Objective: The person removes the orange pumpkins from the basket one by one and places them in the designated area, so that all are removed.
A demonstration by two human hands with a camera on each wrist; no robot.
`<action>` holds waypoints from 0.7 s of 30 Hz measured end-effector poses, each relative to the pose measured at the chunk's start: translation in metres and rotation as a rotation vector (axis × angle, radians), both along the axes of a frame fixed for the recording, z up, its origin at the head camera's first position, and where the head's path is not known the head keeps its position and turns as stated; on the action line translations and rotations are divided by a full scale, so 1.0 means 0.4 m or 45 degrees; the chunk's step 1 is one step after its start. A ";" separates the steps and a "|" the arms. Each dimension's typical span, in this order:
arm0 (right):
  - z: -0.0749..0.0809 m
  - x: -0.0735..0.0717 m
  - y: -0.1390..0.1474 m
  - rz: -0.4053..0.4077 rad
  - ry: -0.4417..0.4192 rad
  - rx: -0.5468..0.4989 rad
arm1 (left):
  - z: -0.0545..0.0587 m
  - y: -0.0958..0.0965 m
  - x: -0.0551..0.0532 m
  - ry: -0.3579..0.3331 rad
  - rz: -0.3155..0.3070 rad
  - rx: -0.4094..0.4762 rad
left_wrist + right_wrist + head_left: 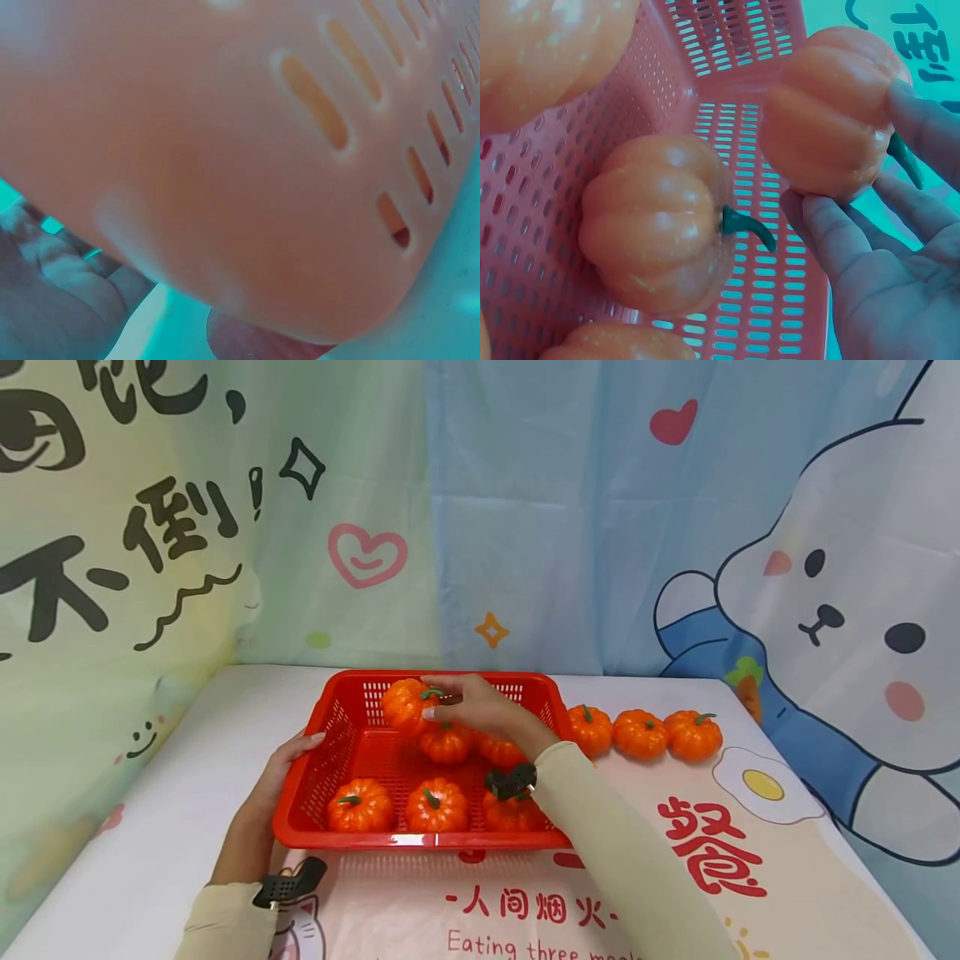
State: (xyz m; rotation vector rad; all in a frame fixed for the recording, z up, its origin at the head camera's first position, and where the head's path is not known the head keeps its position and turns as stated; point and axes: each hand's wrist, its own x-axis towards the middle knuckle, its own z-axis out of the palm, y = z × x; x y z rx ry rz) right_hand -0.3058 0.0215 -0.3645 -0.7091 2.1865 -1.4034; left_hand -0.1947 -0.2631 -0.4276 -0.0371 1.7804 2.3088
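A small orange toy pumpkin (406,706) with a green stem is pinched between the thumb and fingers of my right hand (480,706), above the rear part of the red plastic basket (375,841). The right wrist view shows the held pumpkin (832,112) up by the basket's slotted wall, its stem toward the palm. My left hand (279,772) grips the basket's left rim; from its wrist the slotted outer wall (187,150) fills most of the view. Inside the basket, three pumpkins line the front, one (437,805) in the middle, and others (446,743) sit behind, partly covered by my right arm.
Right of the basket, three more pumpkins (640,734) stand in a row on the white table (247,710). A printed mat (390,902) lies under and in front of the basket. Behind the table hangs a cartoon-printed curtain (517,543).
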 end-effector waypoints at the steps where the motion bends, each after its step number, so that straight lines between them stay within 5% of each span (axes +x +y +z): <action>1: 0.001 0.000 0.004 -0.003 -0.007 -0.008 | 0.000 0.000 0.000 0.000 0.000 0.000; 21: 0.039 0.011 0.094 0.028 0.035 -0.073 | -0.001 -0.001 0.002 0.007 -0.017 -0.024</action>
